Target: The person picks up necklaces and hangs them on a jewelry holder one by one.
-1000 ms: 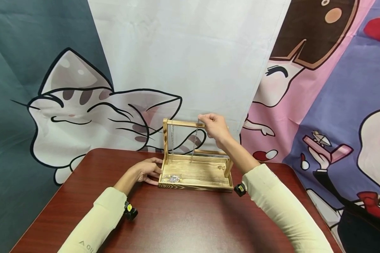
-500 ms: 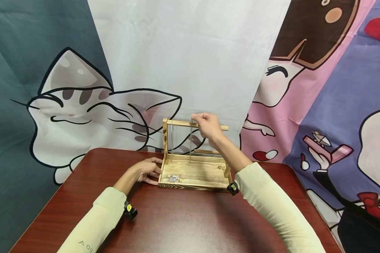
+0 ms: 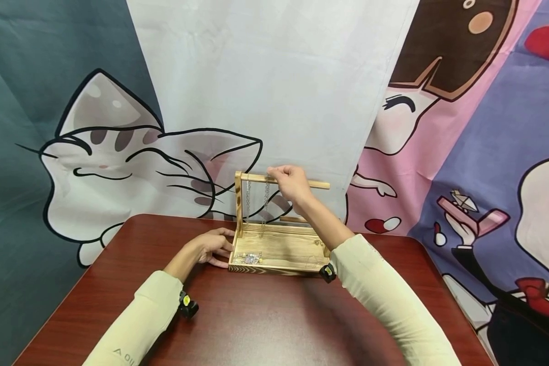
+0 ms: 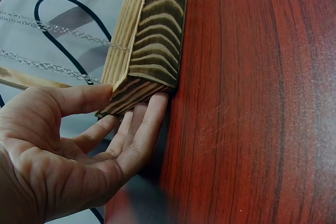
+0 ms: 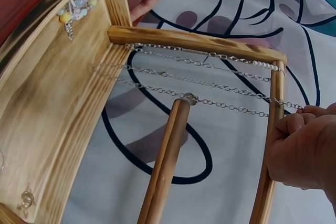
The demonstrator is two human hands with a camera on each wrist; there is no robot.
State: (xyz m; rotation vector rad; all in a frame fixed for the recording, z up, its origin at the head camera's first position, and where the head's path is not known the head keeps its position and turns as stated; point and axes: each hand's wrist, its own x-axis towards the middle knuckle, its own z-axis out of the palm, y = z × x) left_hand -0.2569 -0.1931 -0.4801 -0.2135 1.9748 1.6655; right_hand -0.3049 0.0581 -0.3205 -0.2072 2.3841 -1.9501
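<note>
Head view: A wooden rack (image 3: 274, 270) stands on a reddish-brown counter (image 3: 256, 315), before a cloth backdrop (image 3: 279, 91) printed with cartoon figures. The right hand (image 3: 293, 182) pinches a chain necklace (image 3: 266, 195) at the upper bar (image 3: 317, 185) — grip narrow. A second necklace (image 3: 248, 198) hangs nearer the left post (image 3: 239, 208). The left hand (image 3: 216, 246) holds the left end of the tray (image 3: 288, 249). The right arm and sleeve (image 3: 370, 284) cover most of the right post. Beaded jewellery (image 3: 249, 258) lies in the tray's near left corner; separate pieces are indistinct.

Left wrist view: The left grip clasps the tray corner — thumb on the rim, fingers at the lower edge, some fingertips hidden. The counter shows dark grain and faint scratches. Tray and chains are cut off by the frame.

Right wrist view: The held necklace hangs in two strands; curled fingers partly hide the pinch. The lower bar's (image 5: 168, 161) tip overlaps one strand; contact cannot be told. The left hand is cut off above. A small gold-coloured piece (image 5: 27, 198) lies in the tray, its shape unclear.
</note>
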